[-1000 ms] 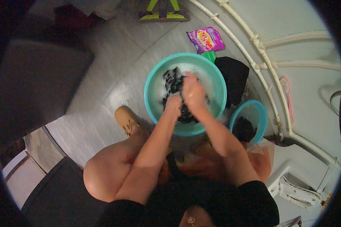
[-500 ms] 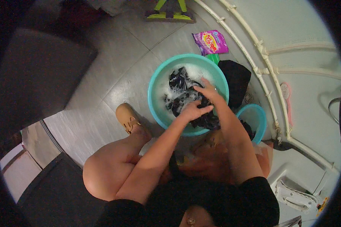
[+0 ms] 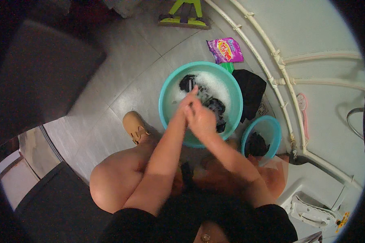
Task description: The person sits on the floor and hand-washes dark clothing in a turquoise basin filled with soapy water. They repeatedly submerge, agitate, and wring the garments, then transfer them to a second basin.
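Observation:
A turquoise basin (image 3: pixel 165 117) of foamy water stands on the floor in front of me. Dark wet cloth (image 3: pixel 215 106) lies bunched in it, partly under the suds. Above the basin my two hands meet, somewhat blurred. My left hand (image 3: pixel 187 101) has a finger stretched toward the far side, and no cloth shows in it. My right hand (image 3: pixel 202 120) presses against the left one with its fingers curled in; whatever may be between them is hidden. The cloth sits beyond and to the right of both hands.
A smaller blue basin (image 3: pixel 278 133) with dark cloth inside stands at the right. Black fabric (image 3: pixel 250 91) lies beside the large basin. Behind are a purple packet (image 3: pixel 225 50), a green object (image 3: pixel 228 67) and a green mop head (image 3: pixel 184 21). White pipes (image 3: pixel 278 69) run along the wall.
Both hands have left the cloth and come together, moving left over the basin. The cloth has settled lower in the water. The view has shifted slightly, showing more of the small basin.

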Available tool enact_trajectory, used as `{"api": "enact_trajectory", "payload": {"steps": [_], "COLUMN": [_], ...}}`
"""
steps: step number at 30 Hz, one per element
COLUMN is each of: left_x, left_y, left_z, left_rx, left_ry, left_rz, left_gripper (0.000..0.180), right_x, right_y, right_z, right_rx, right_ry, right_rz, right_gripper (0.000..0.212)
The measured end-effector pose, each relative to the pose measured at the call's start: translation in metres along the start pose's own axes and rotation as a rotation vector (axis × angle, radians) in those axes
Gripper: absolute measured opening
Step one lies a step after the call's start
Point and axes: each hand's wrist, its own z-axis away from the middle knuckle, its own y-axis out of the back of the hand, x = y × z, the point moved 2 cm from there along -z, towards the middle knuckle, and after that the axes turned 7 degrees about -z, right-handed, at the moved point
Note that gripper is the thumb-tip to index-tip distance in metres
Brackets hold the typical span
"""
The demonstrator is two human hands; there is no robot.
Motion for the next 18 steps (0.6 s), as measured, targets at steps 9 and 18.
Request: {"api": "enact_trajectory", "payload": {"steps": [9,18], "left_x": [-0.066,-0.044], "left_y": [0.062,0.056], "left_z": [-0.060,-0.014], "left_rx": [0.303,0.451], "left_ry": [-0.168,-0.404], "left_rz": [-0.213,-0.240], "left_gripper": [0.051,0.047], "right_x": [0.075,0.056], "right_y": [0.003,-0.040], "right_z": [-0.068,-0.034], "right_rx": [0.153,0.221], "right_ry": [-0.246,0.097], "right_rz": [-0.107,-0.381], "right_gripper": [0.028,0.023]}}
